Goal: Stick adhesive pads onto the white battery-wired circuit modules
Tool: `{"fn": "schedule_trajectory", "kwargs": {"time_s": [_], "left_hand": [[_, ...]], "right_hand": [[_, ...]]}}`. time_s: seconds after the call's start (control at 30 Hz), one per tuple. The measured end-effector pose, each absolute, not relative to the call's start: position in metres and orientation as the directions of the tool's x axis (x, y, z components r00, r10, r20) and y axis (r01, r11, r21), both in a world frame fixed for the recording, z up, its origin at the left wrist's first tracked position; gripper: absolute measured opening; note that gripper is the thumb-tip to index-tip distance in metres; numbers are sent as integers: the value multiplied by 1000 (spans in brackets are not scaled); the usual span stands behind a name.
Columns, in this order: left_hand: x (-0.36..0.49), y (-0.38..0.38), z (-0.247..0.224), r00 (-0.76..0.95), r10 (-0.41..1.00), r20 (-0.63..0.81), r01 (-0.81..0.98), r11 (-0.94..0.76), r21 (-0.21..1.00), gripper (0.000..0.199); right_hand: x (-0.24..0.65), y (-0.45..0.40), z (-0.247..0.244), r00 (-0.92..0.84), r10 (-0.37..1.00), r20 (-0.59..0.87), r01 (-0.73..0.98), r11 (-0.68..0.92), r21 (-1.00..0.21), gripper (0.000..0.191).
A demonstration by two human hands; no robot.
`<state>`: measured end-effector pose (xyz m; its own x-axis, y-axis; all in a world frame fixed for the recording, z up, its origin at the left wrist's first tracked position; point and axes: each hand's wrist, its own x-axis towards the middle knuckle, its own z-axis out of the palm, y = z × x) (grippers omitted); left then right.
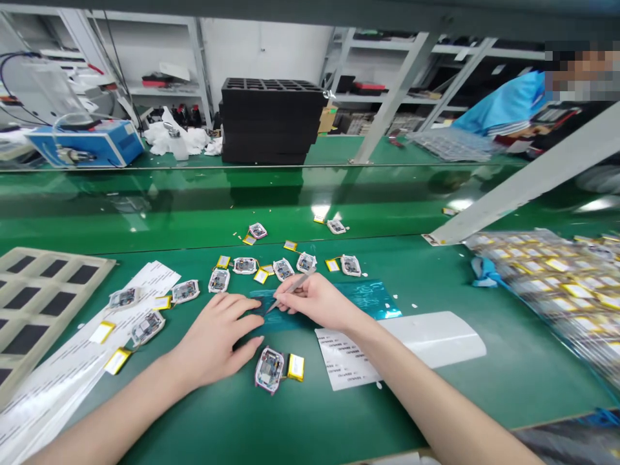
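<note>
My left hand lies with its fingers spread, fingertips at the left end of a blue translucent film on the green table. My right hand is closed on metal tweezers, whose tip points down at the film just right of my left fingers. Nearest my hands, a watch-like case with a circuit board sits in front, beside a yellow-edged battery. Behind my hands is a row of similar cases with small batteries. A white printed sheet lies partly under my right forearm.
At left are a tray with dark pads, long white strips and more cases. Many batteries fill a clear tray at right, near a slanted white post. Behind stand black stacked trays, a blue device and a person's blue sleeve.
</note>
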<state>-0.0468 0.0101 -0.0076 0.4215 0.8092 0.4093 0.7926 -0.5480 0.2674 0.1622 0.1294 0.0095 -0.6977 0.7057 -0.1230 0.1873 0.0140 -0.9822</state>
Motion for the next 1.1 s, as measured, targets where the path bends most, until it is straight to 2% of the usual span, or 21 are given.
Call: {"fn": "schedule_trajectory", "kwargs": {"time_s": [0.4,0.63,0.77,0.87,0.97,1.1], "left_hand": [[-51,7,-2,482,816,320,808,-555,198,23],[-54,8,-4,483,803,349,805,-564,184,22],[-54,6,6,508,764,398,724,-629,283,18],[-49,2,13,577,747,331,613,-664,428,12],[-45,-1,14,624,744,238,571,-642,512,27],[-47,1,11,645,737,201,538,-625,566,24]], "right_hand": [[161,132,12,-697,680,-226,151,-169,-974,55],[169,132,26,-651,733,-197,111,-164,-980,60],[192,108,44,-583,805,-114,94,-72,-993,46],[209,75,46,-486,873,-39,161,46,-986,37],[216,42,35,-421,903,-87,248,23,-969,32],[209,15,20,-368,920,-132,247,-40,-968,24]]}}
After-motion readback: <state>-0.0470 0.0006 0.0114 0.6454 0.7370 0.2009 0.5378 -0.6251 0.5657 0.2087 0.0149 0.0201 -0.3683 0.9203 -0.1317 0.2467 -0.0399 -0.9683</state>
